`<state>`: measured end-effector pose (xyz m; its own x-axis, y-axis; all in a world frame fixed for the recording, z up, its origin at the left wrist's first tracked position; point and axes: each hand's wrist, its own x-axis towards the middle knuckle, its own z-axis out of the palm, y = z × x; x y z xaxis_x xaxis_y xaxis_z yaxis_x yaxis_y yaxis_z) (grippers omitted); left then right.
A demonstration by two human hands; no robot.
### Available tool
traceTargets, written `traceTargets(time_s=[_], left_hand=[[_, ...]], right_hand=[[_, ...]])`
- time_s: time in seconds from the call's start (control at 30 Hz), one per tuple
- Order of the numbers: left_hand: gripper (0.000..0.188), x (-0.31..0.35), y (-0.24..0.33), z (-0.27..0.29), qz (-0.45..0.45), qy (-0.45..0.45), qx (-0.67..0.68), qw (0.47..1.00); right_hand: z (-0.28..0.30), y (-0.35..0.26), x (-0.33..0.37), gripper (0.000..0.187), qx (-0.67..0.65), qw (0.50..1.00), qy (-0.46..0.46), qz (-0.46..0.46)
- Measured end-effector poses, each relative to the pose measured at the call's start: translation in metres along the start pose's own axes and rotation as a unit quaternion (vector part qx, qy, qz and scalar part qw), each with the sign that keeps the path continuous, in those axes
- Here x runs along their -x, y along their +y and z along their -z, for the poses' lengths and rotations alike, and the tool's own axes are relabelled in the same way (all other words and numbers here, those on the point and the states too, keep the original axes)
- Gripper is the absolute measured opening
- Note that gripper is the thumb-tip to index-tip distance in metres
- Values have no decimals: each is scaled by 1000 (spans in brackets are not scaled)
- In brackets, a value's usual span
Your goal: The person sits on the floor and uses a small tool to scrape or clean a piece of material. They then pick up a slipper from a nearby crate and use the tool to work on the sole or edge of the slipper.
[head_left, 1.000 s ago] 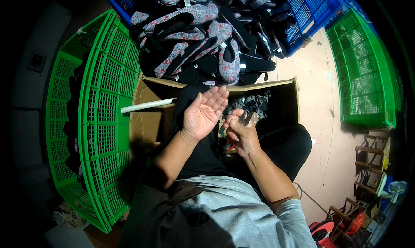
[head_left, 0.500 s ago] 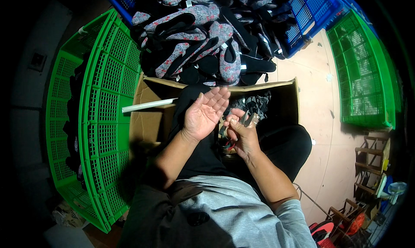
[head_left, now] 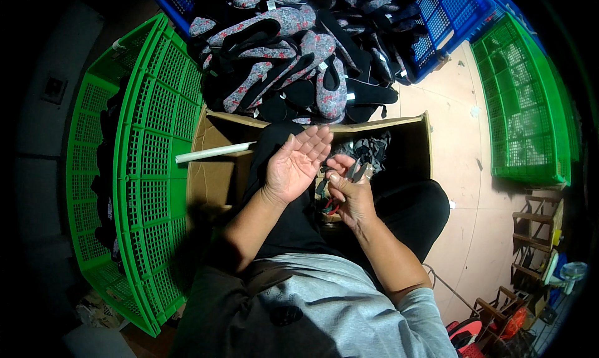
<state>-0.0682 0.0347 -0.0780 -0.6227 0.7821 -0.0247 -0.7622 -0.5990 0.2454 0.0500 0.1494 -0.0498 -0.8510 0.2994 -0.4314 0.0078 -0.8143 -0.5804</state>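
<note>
My left hand [head_left: 295,168] is turned palm up with its fingers stretched out. Nothing lies in it. Just to its right, my right hand [head_left: 350,193] is closed around a small pair of thread snips [head_left: 357,172], whose dark pointed blades stick out past the fingers; the rest of the tool is hidden in the grip. Both hands are over my lap, apart from each other. Below the right hand's fingers is something small and red [head_left: 331,207], too unclear to name. Beyond the hands lies a heap of floral and black slip-on shoes or shoe uppers [head_left: 331,90].
A cardboard box [head_left: 209,180] spans my legs, with dark fabric scraps [head_left: 368,149] inside. A white tube [head_left: 215,152] pokes out leftward. Green crates [head_left: 156,164] stand close at left; another green crate [head_left: 524,102] is at right. A blue crate [head_left: 443,21] borders the heap. Wooden racks [head_left: 533,239] stand lower right.
The fingers of my right hand have shifted slightly around the snips, and the blades show a little more clearly. My left hand has stayed nearly still.
</note>
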Motion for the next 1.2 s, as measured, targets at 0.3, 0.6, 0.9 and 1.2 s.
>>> traceTargets(time_s=[0.3,0.6,0.9,1.2], left_hand=[[46,1,1,-2,13,4,19,1000],[47,1,1,-3,12,3,23,1000],[48,0,0,-1,11,5,3,1000],[49,-1,-1,-3,4,9,-28,1000]], right_hand=[[2,-3,0,38,29,998,-1,48],[2,0,0,37,29,999,7,38],[-1,4,3,34,29,998,41,36],[-4,-3,5,37,-39,996,-2,74]])
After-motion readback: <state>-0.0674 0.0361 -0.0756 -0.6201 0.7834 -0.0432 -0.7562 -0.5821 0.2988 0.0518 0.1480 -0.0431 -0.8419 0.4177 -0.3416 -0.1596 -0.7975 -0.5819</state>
